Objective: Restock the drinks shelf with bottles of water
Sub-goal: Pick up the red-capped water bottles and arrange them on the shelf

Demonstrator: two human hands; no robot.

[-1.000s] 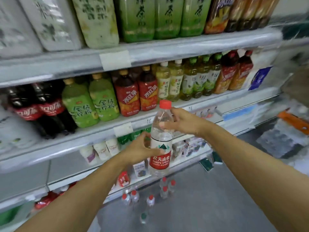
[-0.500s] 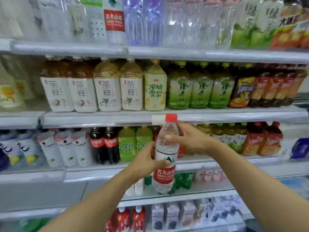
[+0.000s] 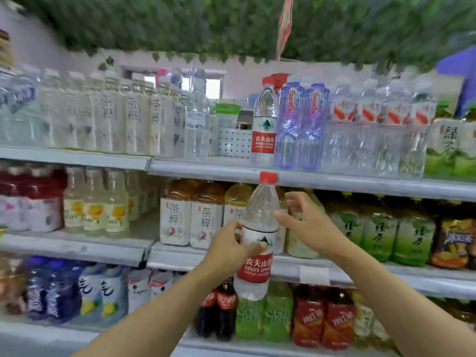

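Holding 1 water bottle upright below the top shelf: left hand grips its label; right hand, previously on the neck, now released, fingers spread beside it.

motion-blurred at the left end of the top shelf, labels on the pale bottles unreadable. hidden behind the left hand: part of the water bottle label. cut off by the bottom edge: both forearms. smeared overhead foliage. cut by the right edge: green tea bottles.
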